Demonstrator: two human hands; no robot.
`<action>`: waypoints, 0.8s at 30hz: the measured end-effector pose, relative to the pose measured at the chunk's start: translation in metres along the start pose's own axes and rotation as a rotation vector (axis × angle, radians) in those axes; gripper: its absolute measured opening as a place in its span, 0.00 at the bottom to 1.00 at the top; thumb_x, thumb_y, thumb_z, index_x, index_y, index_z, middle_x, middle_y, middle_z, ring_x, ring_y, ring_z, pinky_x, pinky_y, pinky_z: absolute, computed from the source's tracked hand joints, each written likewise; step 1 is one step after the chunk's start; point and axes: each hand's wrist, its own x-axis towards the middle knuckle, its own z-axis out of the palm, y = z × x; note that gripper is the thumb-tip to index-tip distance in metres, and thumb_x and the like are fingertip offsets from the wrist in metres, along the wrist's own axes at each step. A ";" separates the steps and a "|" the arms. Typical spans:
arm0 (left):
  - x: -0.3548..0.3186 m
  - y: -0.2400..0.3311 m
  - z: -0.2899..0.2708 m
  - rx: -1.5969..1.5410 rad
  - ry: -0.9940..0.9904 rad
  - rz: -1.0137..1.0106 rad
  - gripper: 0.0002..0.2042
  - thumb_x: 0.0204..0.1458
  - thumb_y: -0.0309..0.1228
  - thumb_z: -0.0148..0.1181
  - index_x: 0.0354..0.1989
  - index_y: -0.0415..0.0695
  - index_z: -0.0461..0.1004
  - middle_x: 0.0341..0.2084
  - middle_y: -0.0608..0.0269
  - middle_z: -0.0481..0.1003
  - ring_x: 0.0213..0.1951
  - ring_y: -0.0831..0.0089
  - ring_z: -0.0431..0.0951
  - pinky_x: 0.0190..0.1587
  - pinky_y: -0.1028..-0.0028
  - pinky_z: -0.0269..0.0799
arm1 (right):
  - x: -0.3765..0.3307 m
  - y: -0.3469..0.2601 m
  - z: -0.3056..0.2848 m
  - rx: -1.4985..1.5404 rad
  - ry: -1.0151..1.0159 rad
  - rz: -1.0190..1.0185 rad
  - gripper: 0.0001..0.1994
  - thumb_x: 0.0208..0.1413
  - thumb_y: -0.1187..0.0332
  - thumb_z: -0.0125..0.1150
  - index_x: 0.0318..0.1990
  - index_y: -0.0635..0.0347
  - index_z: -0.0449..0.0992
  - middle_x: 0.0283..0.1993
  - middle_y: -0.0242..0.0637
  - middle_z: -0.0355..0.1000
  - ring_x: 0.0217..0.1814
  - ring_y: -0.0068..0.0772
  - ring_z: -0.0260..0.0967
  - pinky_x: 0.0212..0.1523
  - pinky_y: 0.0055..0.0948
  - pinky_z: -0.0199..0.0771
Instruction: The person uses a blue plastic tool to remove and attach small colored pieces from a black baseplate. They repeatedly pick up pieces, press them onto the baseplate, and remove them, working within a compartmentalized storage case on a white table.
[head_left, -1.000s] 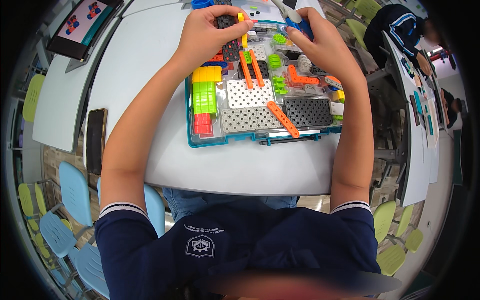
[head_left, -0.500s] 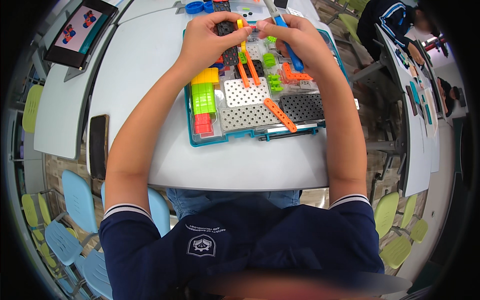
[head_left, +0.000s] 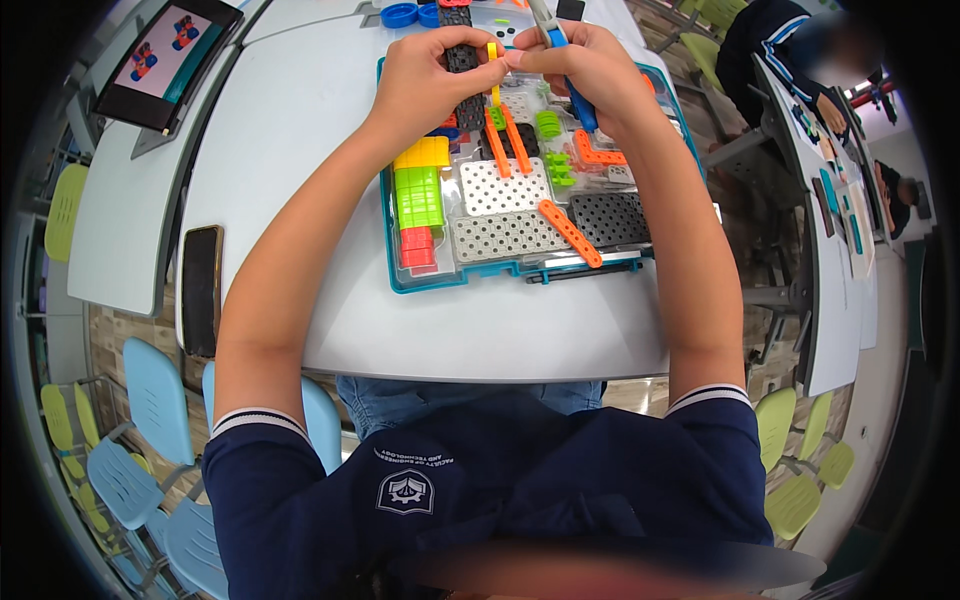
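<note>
Head view: the left hand [head_left: 432,78] grips a black perforated assembly [head_left: 468,113] over the parts case [head_left: 410,284], its yellow beam [head_left: 495,93] apparently fitted, while the right hand [head_left: 588,72] holds a blue-handled tool [head_left: 580,108], and plates [head_left: 505,187] lie unassembled.

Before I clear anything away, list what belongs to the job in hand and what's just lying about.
Belongs, it seems:
- black perforated strip, in the left hand
- yellow piece, at that hand's thumb tip
- blue-handled tool, in the right hand
- teal-edged parts tray

Probably just lying about:
- phone
- blue chairs
</note>
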 end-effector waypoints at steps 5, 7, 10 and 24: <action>0.002 -0.005 0.002 -0.001 -0.017 -0.038 0.13 0.54 0.33 0.71 0.42 0.38 0.81 0.30 0.66 0.80 0.31 0.83 0.79 0.36 0.81 0.77 | 0.042 0.005 -0.008 -0.211 0.220 -0.175 0.14 0.44 0.66 0.73 0.39 0.61 0.82 0.29 0.35 0.77 0.30 0.28 0.71 0.32 0.27 0.66; 0.002 -0.007 0.003 -0.022 -0.037 -0.074 0.13 0.54 0.33 0.71 0.42 0.38 0.81 0.30 0.66 0.80 0.30 0.83 0.79 0.36 0.81 0.77 | 0.065 0.008 -0.020 -0.300 0.283 0.168 0.17 0.45 0.71 0.69 0.43 0.69 0.77 0.32 0.44 0.75 0.37 0.42 0.74 0.38 0.37 0.72; 0.004 -0.010 0.003 -0.084 -0.078 -0.114 0.13 0.54 0.33 0.70 0.43 0.38 0.81 0.30 0.66 0.79 0.30 0.82 0.79 0.37 0.80 0.77 | 0.088 0.023 -0.022 -0.483 0.337 0.076 0.18 0.44 0.69 0.70 0.42 0.72 0.75 0.26 0.45 0.74 0.30 0.44 0.75 0.32 0.39 0.73; 0.005 -0.016 0.000 -0.210 -0.092 -0.105 0.13 0.56 0.29 0.69 0.46 0.37 0.80 0.33 0.64 0.80 0.33 0.81 0.79 0.40 0.79 0.78 | 0.021 0.000 -0.030 -0.964 0.225 -0.336 0.10 0.49 0.68 0.65 0.40 0.58 0.80 0.35 0.44 0.80 0.39 0.44 0.78 0.42 0.43 0.73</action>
